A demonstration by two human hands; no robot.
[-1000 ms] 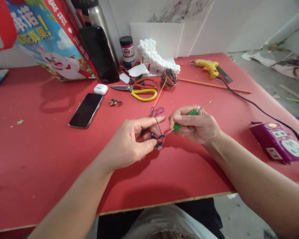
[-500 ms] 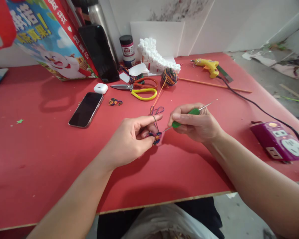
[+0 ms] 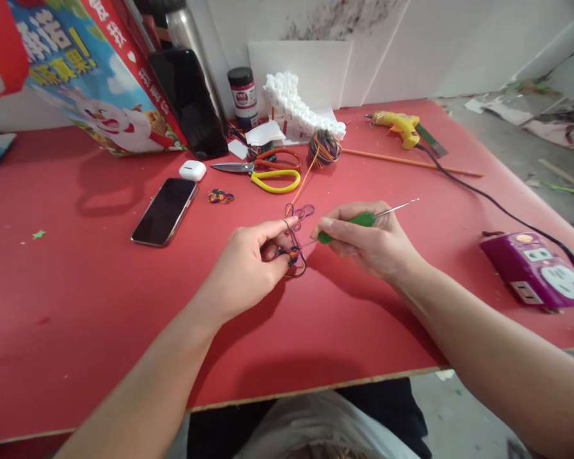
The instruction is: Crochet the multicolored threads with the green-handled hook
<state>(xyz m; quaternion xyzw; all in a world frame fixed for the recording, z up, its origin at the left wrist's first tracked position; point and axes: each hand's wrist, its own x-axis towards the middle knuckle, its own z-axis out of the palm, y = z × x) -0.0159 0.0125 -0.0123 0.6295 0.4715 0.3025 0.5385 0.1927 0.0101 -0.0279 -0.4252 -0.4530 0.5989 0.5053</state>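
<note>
Between the thumb and fingers of my left hand point(image 3: 249, 268) is a small multicoloured crochet piece point(image 3: 293, 256). A strand of yarn passes over my left index finger, and a loop hangs below the piece. My right hand point(image 3: 370, 239) is closed around the green handle of a double-ended crochet hook point(image 3: 361, 220). One thin metal end points left and reaches the crochet piece; the other sticks out to the upper right. Loose yarn loops point(image 3: 300, 213) lie just beyond my left fingertips, and an orange strand leads back to the yarn ball point(image 3: 324, 148).
Behind my hands lie scissors point(image 3: 275, 175), another small crochet piece point(image 3: 220, 196), a phone point(image 3: 165, 211) and a white earphone case point(image 3: 192, 170). A yellow glue gun point(image 3: 396, 126) trails its cord to a purple power strip point(image 3: 538, 268) at right. The table's front edge point(image 3: 316, 390) is near my forearms.
My right hand and the crochet hook have shifted slightly left. A larger yarn loop now hangs by the crochet piece, and my left index finger has moved a little left.
</note>
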